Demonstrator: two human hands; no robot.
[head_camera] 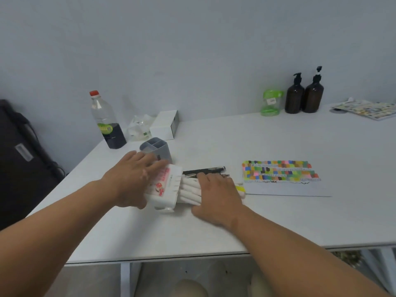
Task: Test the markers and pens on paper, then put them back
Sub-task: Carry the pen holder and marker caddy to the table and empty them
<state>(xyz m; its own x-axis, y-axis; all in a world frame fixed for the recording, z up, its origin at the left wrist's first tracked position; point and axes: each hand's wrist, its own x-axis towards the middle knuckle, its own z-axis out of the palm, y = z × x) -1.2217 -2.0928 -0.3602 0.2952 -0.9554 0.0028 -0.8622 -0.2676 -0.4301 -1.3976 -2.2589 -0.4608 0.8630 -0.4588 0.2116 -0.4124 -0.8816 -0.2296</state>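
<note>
Markers, white-barrelled, lie side by side at the centre of the head view, half inside their white pack on the table. The left hand lies flat on the pack, fingers straight and spread. The right hand covers the marker ends, fingers flat, gripping nothing. Black pens lie just above it, with the swatch-filled paper to the right. Testing looks finished. To seat the markers well, pin the pack down and push the barrels evenly leftward, then gather the pens.

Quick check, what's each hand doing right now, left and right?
Left hand: open, fingers flat on the marker case.
Right hand: open, palm down on the markers sticking out of the case.
</note>
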